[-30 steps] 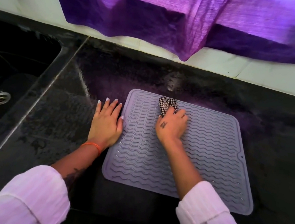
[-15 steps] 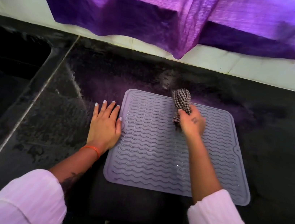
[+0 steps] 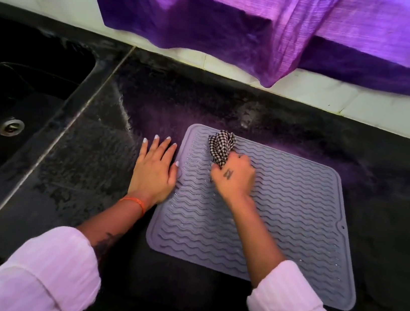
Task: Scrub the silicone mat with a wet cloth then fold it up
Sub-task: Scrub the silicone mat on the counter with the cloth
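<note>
Checkered cloth bunched in the right hand should scrub along the mat ridges (left hand flat, pinning its edge).

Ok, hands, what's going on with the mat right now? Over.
Right hand grips checkered cloth, scrubbing. Left hand flat at silicone mat edge. Mat unfolded. Nothing in the way.

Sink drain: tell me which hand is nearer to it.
Left. The left hand lies flat on the black counter at the mat's left edge, on the side toward the sink drain. The right hand grips the checked cloth on the mat, farther away.
</note>
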Demonstrator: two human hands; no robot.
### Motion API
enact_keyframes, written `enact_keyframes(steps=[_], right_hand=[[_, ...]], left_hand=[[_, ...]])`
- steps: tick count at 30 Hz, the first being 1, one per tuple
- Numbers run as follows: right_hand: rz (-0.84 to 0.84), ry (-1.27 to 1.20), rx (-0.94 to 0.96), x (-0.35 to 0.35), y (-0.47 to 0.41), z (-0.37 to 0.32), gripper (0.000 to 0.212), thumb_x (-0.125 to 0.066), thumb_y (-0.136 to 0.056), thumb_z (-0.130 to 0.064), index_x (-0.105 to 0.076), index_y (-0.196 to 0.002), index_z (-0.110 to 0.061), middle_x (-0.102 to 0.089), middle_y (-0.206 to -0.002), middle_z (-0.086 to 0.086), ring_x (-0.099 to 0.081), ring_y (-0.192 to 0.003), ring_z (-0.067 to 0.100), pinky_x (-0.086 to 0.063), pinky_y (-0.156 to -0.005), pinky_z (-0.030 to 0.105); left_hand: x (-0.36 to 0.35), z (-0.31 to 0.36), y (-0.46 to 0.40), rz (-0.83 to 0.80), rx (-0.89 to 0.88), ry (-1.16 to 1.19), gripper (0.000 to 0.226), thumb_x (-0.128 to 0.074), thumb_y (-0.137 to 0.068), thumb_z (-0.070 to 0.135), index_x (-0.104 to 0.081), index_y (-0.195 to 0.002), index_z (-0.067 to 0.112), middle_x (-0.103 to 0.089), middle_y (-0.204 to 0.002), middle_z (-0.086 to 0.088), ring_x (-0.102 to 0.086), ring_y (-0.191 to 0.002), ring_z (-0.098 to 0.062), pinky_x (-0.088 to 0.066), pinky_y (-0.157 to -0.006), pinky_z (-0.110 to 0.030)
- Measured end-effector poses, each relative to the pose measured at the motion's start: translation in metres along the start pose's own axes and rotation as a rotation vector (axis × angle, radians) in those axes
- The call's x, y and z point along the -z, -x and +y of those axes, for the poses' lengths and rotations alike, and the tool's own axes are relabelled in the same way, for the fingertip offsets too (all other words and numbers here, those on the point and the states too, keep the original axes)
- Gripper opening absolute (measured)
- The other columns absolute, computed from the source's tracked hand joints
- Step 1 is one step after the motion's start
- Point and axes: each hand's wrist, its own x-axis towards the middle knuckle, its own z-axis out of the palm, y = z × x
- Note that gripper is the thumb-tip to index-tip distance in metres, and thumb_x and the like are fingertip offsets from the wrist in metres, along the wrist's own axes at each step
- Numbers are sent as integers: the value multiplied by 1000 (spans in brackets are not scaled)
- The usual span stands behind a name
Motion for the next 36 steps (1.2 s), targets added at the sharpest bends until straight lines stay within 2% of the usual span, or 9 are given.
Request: enact_keyframes(steps=[4, 7, 13, 17, 21, 23, 29, 33, 36], right_hand=[[-145, -967, -288, 24, -19, 13, 17, -74, -75, -22, -66, -87, -14, -70, -84, 9, -65, -76, 27, -53, -58, 28], [92, -394, -299, 32, -29, 34, 33, -66, -80, -41, -62, -104, -19, -67, -102, 7, -61, -94, 28, -40, -71, 26], [84, 264, -52, 12, -11, 4, 47, -52, -90, -42, -51, -120, -5, -57, -114, 13, -58, -99, 27, -42, -71, 29], [31, 231, 117, 3, -7, -29, 36, -59, -86, -35, -58, -109, -7, -62, -107, 12, -60, -95, 28, -42, -69, 28], [-247, -484, -55, 21, -20, -17, 26, -73, -75, -29, -69, -98, -18, -71, -96, 3, -65, -85, 16, -51, -75, 27], [-156, -695, -157, 27, -27, -4, 32, -75, -74, -26, -68, -104, -16, -71, -102, 5, -65, -91, 18, -52, -84, 32], [26, 259, 54, 7, -21, -2, 44, -52, -87, -18, -45, -131, -12, -49, -130, 13, -51, -112, 35, -44, -88, 36], [0, 358, 366, 0, -12, -22, 49, -53, -85, -15, -48, -133, -22, -55, -126, 7, -54, -110, 32, -46, -87, 35], [-108, 140, 273, 19, -26, -20, 52, -58, -82, -16, -51, -132, -31, -61, -125, 5, -57, -113, 27, -46, -88, 30]], left_hand=[[2, 0, 0, 4, 15, 6, 59, -26, -93, 37, -40, -142, 6, -33, -152, -11, -17, -145, -29, 3, -119, -40], [2, 0, 1, 6, 16, 15, 59, -27, -92, 36, -41, -141, 6, -34, -151, -11, -17, -145, -29, 2, -120, -41], [2, 1, 0, 8, -5, 28, 59, -25, -93, 36, -40, -142, 7, -33, -152, -10, -16, -145, -29, 2, -120, -42], [2, 0, 0, 21, -20, 43, 57, -26, -93, 34, -40, -142, 7, -35, -151, -11, -17, -145, -30, 4, -119, -41], [2, -3, 1, 58, -14, 55, 53, -33, -96, 32, -40, -141, 6, -34, -151, -11, -18, -144, -30, 3, -119, -41], [1, -4, 2, 73, -11, 59, 50, -39, -97, 29, -40, -141, 6, -34, -151, -11, -17, -145, -30, 3, -120, -41], [-1, -3, 0, 70, -24, 50, 51, -40, -96, 26, -37, -143, 6, -31, -153, -10, -15, -145, -29, 6, -119, -41], [-1, -2, -1, 61, -28, 29, 51, -38, -96, 26, -35, -144, 8, -30, -154, -9, -13, -146, -28, 6, -119, -41], [-1, -2, -1, 68, -31, 32, 51, -39, -96, 26, -35, -144, 8, -30, -153, -9, -14, -145, -28, 5, -119, -41]])
